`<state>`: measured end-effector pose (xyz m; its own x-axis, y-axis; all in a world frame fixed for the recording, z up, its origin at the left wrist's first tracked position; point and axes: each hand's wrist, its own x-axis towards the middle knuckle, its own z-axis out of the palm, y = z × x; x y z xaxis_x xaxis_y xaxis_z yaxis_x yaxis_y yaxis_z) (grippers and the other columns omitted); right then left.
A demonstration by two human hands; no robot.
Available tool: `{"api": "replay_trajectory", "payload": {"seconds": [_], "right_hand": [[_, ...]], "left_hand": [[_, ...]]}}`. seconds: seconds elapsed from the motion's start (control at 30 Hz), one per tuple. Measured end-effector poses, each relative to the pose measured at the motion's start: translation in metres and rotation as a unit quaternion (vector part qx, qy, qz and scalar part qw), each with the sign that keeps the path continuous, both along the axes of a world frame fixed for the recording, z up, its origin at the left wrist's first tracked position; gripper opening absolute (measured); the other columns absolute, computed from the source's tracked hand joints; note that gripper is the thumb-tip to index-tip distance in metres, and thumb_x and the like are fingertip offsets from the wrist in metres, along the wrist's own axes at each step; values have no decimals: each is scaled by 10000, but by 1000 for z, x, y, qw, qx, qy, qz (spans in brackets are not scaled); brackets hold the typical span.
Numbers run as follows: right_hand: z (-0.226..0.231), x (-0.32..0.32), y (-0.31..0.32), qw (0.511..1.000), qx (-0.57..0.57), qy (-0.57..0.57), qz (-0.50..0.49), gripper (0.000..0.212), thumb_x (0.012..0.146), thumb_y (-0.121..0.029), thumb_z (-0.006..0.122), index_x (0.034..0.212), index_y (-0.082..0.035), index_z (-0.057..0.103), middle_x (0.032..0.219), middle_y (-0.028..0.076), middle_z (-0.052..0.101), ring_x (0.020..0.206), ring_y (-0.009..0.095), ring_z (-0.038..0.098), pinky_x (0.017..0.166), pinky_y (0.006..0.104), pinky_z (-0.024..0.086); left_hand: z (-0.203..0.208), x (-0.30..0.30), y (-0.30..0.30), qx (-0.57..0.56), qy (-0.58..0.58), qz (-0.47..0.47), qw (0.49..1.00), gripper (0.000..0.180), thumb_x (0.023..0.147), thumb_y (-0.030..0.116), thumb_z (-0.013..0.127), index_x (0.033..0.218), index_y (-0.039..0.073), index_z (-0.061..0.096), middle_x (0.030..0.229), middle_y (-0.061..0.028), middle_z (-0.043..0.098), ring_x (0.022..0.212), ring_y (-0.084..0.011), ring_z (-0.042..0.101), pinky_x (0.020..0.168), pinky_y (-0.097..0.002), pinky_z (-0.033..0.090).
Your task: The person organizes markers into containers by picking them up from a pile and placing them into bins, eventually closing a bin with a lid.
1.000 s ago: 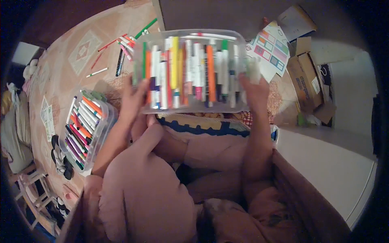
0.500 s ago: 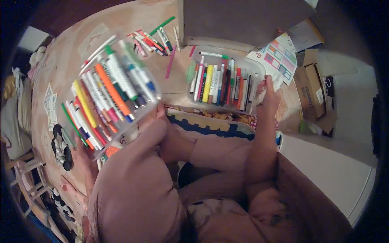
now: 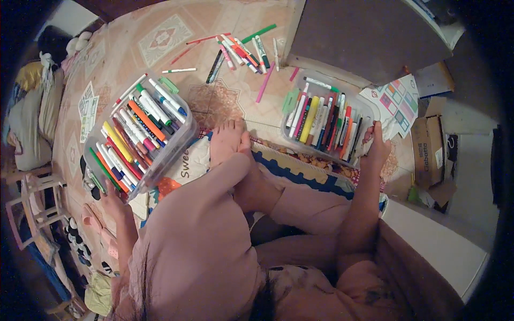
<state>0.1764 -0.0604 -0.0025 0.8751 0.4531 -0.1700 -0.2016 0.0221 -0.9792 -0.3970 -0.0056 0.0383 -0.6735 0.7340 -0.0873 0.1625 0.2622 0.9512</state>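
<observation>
My left hand [image 3: 114, 202] closes on the near left corner of a clear plastic box [image 3: 179, 140]. Rows of felt-tip pens and markers [image 3: 140, 127] in many colours lie in it, with a thick orange marker near the middle. The box is tilted and its green side clip [image 3: 169, 84] hangs loose. A second clear plastic box [image 3: 369, 113] of markers [image 3: 320, 119] sits to the right, beyond my crossed legs. My right hand [image 3: 378, 145] has its fingers curled at that box's right end; its grip is partly hidden.
Loose markers [image 3: 241, 53] and coloured sticks [image 3: 265, 83] lie on the patterned floor ahead. My bare foot [image 3: 227, 140] rests between the boxes on printed fabric [image 3: 300, 168]. Sticker sheets [image 3: 395, 104] and a cardboard box [image 3: 430, 151] are at the right; slippers [image 3: 99, 227] at the left.
The left box has come down and away from my foot, uncovering it. My right hand has come in against the right box's end; the white thing by its fingers shows less. The view has shifted.
</observation>
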Motion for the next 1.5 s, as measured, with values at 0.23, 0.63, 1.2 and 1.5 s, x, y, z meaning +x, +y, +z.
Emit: {"api": "replay_trajectory", "payload": {"seconds": [0.23,0.63,1.2,1.5], "right_hand": [[8,-3,3,1000,-5,13,8,186,790,-186,568,829,-13,511,614,25,497,479,89,436,435,222,340],[6,-7,4,1000,-1,29,4,140,812,-160,534,816,-22,511,610,20,496,484,88,432,440,213,331],[5,-14,3,999,4,30,34,153,816,-174,523,871,-30,513,640,6,490,499,82,425,448,212,334],[7,-8,-2,999,11,41,29,288,873,-296,405,972,-36,481,689,25,521,548,98,470,477,233,380]], "left_hand": [[-3,-24,-1,4,-54,-41,998,265,832,184,506,1061,52,483,860,-25,552,671,-101,540,502,-211,430],[-6,-54,3,-90,18,-114,989,366,794,170,517,1124,31,445,1028,-56,516,893,-137,492,751,-290,377],[57,171,69,180,462,-382,780,349,718,53,561,1058,37,483,1088,-180,438,1049,-338,408,885,-364,332],[-82,352,162,-157,483,-606,612,268,802,242,436,946,37,531,931,-171,572,854,-318,569,726,-402,455]]}}
